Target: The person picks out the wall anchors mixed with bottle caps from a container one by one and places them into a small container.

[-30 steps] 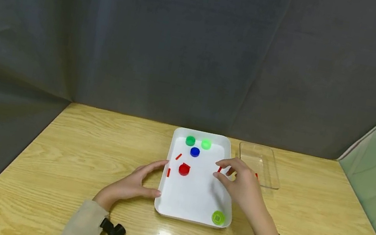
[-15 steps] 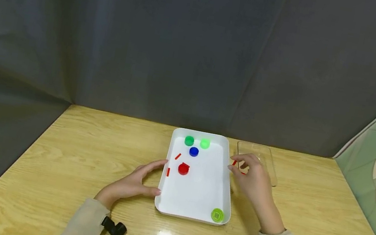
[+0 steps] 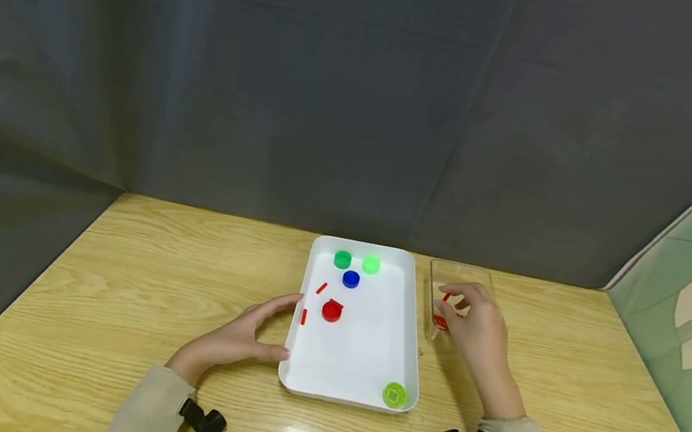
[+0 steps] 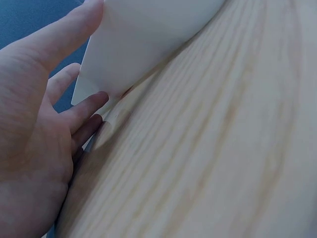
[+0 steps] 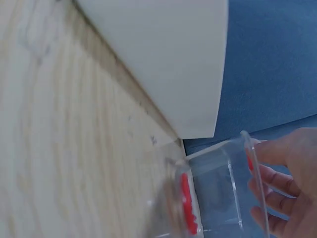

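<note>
My left hand [image 3: 237,340] rests with spread, fairly straight fingers against the left side of a white tray [image 3: 353,372]. In the left wrist view, its fingertips touch the tray's outer wall. Between thumb and fingers, my right hand [image 3: 481,332] pinches a small red stick [image 3: 446,296] over a clear plastic box [image 3: 434,282]. More red pieces [image 5: 188,206] lie at the bottom of that box. Inside the tray are two red sticks [image 3: 322,288] near the left wall and a red round cap [image 3: 332,312] with another small red piece at its upper edge.
Farther back in the tray lie a dark green cap [image 3: 342,259], a light green cap [image 3: 370,264] and a blue cap [image 3: 351,279]. A yellow-green cap [image 3: 394,395] sits in the near right corner. A dark curtain [image 3: 313,87] stands behind the wooden table [image 3: 90,325].
My right hand has carried the red stick rightward from above the tray to the clear box. The left hand keeps its place at the tray. The head view has shifted slightly.
</note>
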Demonstrator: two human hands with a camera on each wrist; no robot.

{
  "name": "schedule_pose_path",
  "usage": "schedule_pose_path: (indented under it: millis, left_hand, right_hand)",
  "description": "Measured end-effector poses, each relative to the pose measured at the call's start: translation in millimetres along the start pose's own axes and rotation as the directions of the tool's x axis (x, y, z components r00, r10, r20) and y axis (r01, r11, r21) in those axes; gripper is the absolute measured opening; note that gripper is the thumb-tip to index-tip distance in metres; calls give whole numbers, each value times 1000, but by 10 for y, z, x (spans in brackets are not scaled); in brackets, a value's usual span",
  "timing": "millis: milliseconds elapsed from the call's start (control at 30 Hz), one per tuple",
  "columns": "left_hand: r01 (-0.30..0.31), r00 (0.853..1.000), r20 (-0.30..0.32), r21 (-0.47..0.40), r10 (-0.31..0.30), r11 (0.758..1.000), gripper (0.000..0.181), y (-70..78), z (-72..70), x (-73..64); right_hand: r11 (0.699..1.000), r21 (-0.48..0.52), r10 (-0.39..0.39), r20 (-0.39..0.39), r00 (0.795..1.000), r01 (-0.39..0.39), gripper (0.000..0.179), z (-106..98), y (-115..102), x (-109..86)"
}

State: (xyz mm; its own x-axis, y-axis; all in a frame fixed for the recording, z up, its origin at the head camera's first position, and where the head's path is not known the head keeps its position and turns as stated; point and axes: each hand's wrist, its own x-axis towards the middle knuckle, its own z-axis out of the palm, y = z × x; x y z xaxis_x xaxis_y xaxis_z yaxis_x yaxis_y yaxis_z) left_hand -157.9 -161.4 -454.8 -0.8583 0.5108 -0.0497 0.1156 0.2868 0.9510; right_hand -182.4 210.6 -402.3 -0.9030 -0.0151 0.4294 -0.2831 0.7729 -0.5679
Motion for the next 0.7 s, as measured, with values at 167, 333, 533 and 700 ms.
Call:
schedule_pose_path:
  millis: [167, 333, 533, 700]
  left_hand:
    - [-7, 1000, 2, -2, 7, 1000, 86, 2, 0, 5]
    - [-12, 1000, -1, -7, 12, 1000, 84, 17, -5, 39]
    - [-1, 1000, 10, -19, 1, 1000, 85, 38, -11, 31]
    - [11, 1000, 21, -6, -11, 1000, 84, 20, -22, 12]
  right_hand:
    - [999, -34, 13, 5, 1000, -12, 21, 19, 51, 9]
    - [997, -78, -21, -30, 999, 18, 20, 29, 63, 27]
    - [993, -117, -26, -31, 999, 22, 21, 26, 70, 33]
    - [994, -111, 10, -5, 1000, -10, 22, -26, 28, -15]
